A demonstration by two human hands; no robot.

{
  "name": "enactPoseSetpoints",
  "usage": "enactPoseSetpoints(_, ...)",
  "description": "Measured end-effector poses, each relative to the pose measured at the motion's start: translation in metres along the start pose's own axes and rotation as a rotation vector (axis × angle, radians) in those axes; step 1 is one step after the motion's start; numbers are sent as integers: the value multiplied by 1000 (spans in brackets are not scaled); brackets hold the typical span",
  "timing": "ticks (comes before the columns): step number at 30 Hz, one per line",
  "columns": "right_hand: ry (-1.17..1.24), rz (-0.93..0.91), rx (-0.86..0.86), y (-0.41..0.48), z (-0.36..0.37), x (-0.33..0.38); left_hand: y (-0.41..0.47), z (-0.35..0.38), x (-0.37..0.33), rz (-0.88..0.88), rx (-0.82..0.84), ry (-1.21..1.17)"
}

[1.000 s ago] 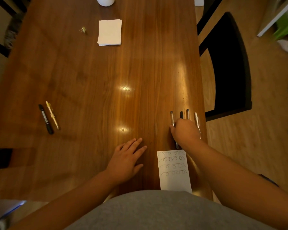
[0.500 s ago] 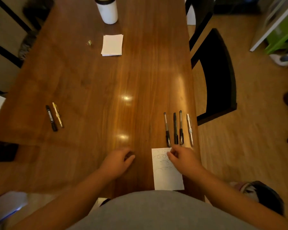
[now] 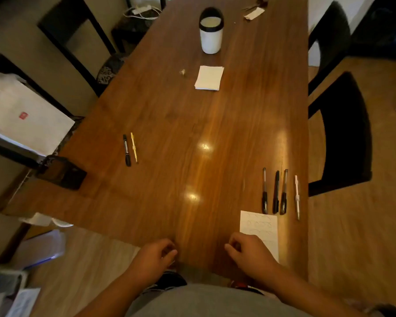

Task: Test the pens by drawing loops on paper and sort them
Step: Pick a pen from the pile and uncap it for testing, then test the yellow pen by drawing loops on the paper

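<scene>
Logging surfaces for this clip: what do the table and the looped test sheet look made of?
Table: looks like wood or wood veneer, glossy; grain streaks run its length and light spots reflect. Test sheet: thin matte white paper, lying flat, faint pen loops on it.

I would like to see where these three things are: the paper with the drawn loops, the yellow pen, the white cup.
paper with loops [image 3: 258, 225], head view, on its upper half among the loops.
yellow pen [image 3: 134, 147], head view, on the middle of its barrel.
white cup [image 3: 211, 41], head view, on its outer wall.
</scene>
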State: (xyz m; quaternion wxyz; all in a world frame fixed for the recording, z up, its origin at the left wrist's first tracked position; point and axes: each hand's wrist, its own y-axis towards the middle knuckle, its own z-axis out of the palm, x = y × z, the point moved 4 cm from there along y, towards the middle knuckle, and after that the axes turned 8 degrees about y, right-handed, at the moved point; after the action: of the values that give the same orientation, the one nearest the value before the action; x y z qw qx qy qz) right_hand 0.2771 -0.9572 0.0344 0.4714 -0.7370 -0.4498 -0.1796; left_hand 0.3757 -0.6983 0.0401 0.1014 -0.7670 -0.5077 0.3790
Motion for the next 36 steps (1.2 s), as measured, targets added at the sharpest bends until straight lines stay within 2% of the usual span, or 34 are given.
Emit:
enactPoseSetpoints(8, -11, 14, 6, 65, 51, 89, 40, -83, 95, 38, -79, 59)
enactPoseSetpoints(14, -63, 47, -99, 133, 93, 170, 94, -154, 154, 158, -218, 425)
enactPoseSetpoints(20, -105, 76, -166, 187, 101, 235, 134, -177, 161, 275, -165, 605)
enactPoseSetpoints(36, -196, 66, -318, 331, 89, 332, 137, -179, 169, 328, -134, 582)
